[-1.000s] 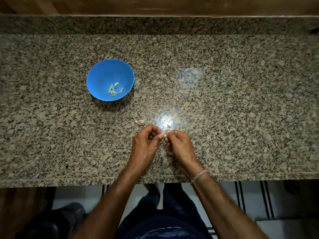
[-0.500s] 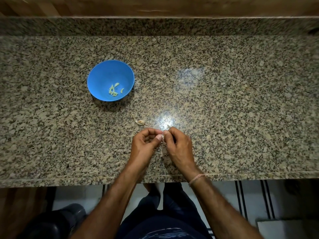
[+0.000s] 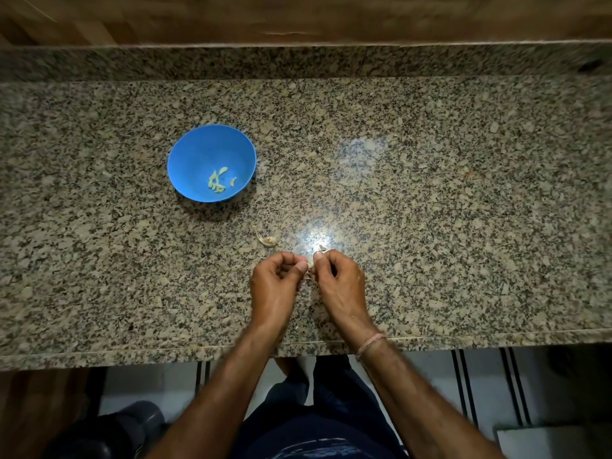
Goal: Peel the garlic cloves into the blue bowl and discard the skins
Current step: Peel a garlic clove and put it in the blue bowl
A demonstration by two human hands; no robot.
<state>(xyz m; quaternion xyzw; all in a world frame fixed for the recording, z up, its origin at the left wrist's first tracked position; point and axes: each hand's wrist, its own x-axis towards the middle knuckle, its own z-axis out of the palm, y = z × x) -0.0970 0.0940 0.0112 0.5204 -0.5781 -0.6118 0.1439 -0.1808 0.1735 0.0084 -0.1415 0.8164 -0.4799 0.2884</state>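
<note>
Countertop [image 3: 463, 210] is showing beige, grey and black speckle all over. Bowl [image 3: 195, 154] at 10 o'clock is reading solid blue; cloves [image 3: 218, 184] in it are looking pale yellow-green. Skin scrap [image 3: 267, 240] near centre is showing tan-cream. Wristband [image 3: 371, 342] at 5 o'clock is looking pale pink.

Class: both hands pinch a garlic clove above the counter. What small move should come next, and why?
Probably tug the right hand away to strip the garlic clove that the left hand holds: both pinch it, it looks not yet bare, and the blue bowl of peeled cloves sits apart to their left.
</note>
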